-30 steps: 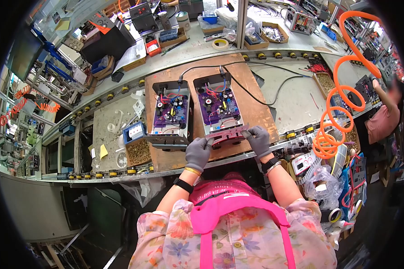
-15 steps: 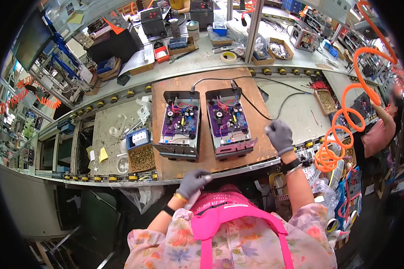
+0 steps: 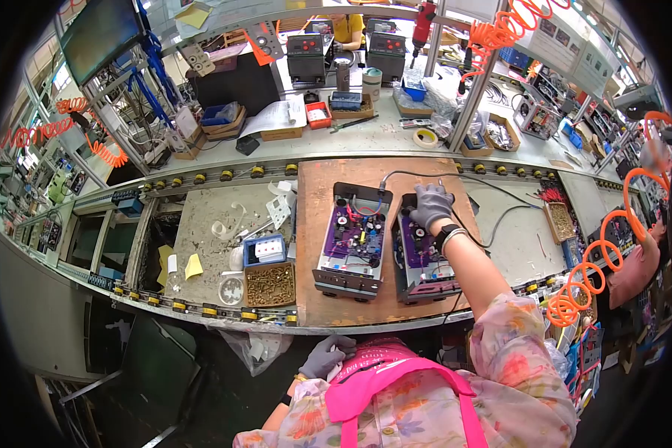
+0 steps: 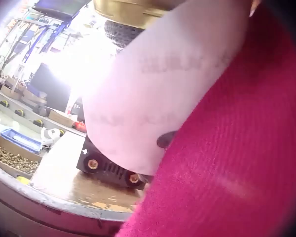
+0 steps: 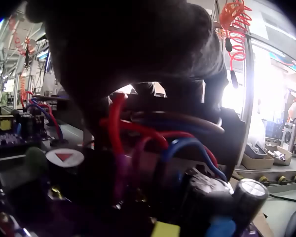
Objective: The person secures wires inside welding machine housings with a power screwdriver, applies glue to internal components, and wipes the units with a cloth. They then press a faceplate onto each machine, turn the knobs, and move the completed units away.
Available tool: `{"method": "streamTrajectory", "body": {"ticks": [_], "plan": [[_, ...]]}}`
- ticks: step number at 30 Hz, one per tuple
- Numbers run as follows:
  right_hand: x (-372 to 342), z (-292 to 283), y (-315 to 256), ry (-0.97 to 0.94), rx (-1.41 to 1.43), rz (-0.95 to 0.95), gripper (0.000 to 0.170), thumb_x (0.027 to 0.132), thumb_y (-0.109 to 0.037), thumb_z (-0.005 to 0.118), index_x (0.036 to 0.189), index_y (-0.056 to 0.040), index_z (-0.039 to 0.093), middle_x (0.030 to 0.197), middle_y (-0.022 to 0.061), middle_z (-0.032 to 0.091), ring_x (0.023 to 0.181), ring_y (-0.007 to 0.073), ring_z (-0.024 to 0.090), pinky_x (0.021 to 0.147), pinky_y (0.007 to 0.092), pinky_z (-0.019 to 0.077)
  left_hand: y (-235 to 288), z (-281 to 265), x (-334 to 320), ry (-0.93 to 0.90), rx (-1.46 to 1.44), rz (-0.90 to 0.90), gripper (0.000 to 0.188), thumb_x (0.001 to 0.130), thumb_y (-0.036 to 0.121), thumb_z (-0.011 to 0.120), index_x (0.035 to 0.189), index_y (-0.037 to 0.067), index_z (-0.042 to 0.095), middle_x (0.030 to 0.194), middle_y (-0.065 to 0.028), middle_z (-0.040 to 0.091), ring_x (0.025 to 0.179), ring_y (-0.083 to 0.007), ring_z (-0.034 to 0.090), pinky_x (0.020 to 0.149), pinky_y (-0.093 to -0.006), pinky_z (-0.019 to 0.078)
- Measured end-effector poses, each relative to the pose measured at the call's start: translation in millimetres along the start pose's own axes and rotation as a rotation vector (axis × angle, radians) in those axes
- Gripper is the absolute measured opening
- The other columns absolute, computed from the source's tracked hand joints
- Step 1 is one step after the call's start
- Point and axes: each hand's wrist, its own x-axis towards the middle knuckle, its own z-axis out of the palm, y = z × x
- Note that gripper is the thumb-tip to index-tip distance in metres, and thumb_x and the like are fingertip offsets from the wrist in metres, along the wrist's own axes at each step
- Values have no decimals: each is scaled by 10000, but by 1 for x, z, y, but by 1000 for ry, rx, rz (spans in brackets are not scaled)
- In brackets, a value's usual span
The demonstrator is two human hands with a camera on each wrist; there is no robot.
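Observation:
Two open metal units with purple circuit boards stand side by side: the left unit (image 3: 349, 282) and the right unit (image 3: 428, 290). My right hand (image 3: 431, 205) grips the right unit's rear panel, where a black cable meets it; its grip on the plug is unclear. In the right wrist view the dark glove (image 5: 138, 54) reaches over that panel, above red and blue wires (image 5: 158, 136). Low by my body, my left hand (image 3: 327, 357) hangs loosely curled beside the pink cloth (image 3: 373, 381). Pale printed material (image 4: 138, 98) and pink cloth (image 4: 237, 148) block most of the left wrist view.
Both units stand on a brown board (image 3: 317, 179). Left of it are a blue tray (image 3: 264, 250) and a box of brass parts (image 3: 269, 284). Cables (image 3: 500, 187) run right toward a bin (image 3: 560, 222). Orange coiled hoses (image 3: 597, 261) hang at the right.
My right hand has moved from the front plate, out over the board, to the right unit's rear. My left hand has left the front plate and dropped toward my body. The head view has shifted.

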Motion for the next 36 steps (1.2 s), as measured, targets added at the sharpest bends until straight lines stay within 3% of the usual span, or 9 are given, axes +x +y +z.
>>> {"method": "streamTrajectory", "body": {"ticks": [5, 11, 14, 19, 25, 27, 31, 33, 36], "plan": [[6, 11, -3, 27, -39, 32, 498, 684, -221, 694, 1146, -118, 541, 1093, 137, 562, 1086, 327, 496, 871, 425, 423, 28, -9, -11, 152, -171, 18, 425, 721, -58, 445, 1144, -51, 480, 1149, -202, 521, 969, -284, 612, 849, -347, 521], [22, 29, -5, 24, -10, 48, 415, 715, -126, 641, 1113, -62, 540, 1091, 191, 571, 1083, 376, 495, 918, 412, 424, 35, -37, -9, 425, -74, 100, 342, 788, -13, 453, 1125, -17, 513, 845, -152, 633, 557, -119, 542, 516, -226, 452], [15, -3, 8, -16, 215, -24, 631, 617, -285, 764, 1190, -138, 543, 1098, 186, 578, 1137, 342, 482, 950, 406, 411, 46, -43, -12, 445, -124, 98, 248, 883, 81, 505, 1119, 11, 532, 823, -98, 619, 532, -75, 483, 496, -205, 420], [-56, -64, 64, 129, 819, -197, 387, 756, -127, 680, 1119, -42, 578, 1032, 112, 626, 931, 200, 612, 814, 314, 490, 38, -45, 9, 364, 187, 126, 272, 854, 91, 583, 1117, 21, 572, 843, -31, 601, 603, -57, 477, 540, -199, 395], [-224, -82, 112, -269, 1549, -44, 334, 823, -44, 611, 1149, -3, 553, 1045, 54, 619, 984, 135, 576, 878, 292, 454, 43, -10, 52, 89, 246, 1, 241, 868, 48, 549, 1107, 26, 578, 830, -89, 629, 562, -93, 531, 491, -224, 423], [-270, -46, 134, -220, 1539, 149, 302, 821, -85, 621, 1111, -10, 583, 1034, 57, 627, 977, 154, 580, 878, 302, 451, 49, 24, 57, 85, 105, -109, 241, 881, 32, 528, 1119, 25, 559, 828, -106, 631, 508, -90, 499, 455, -220, 406], [-343, 26, 185, 105, 761, 568, 267, 762, -119, 654, 1022, -59, 629, 935, 93, 659, 876, 172, 624, 824, 302, 479, 61, 61, 60, -45, 215, -217, 242, 896, 12, 500, 1135, 21, 537, 841, -128, 635, 458, -74, 457, 422, -201, 383], [-366, 68, 211, 341, 721, 824, 312, 694, -118, 665, 1003, -85, 634, 956, 144, 648, 880, 288, 627, 810, 360, 491, 52, 69, 65, -73, 299, -199, 227, 899, 57, 521, 1120, 27, 560, 774, -101, 630, 448, -64, 432, 408, -194, 352], [-385, 86, 232, 318, 311, 833, 448, 664, -118, 684, 1097, -87, 571, 1060, 156, 597, 989, 321, 575, 867, 386, 461, 45, 86, 69, -64, 424, -192, 225, 897, 154, 546, 1087, 47, 603, 675, -50, 602, 458, -51, 420, 413, -197, 327]]}}
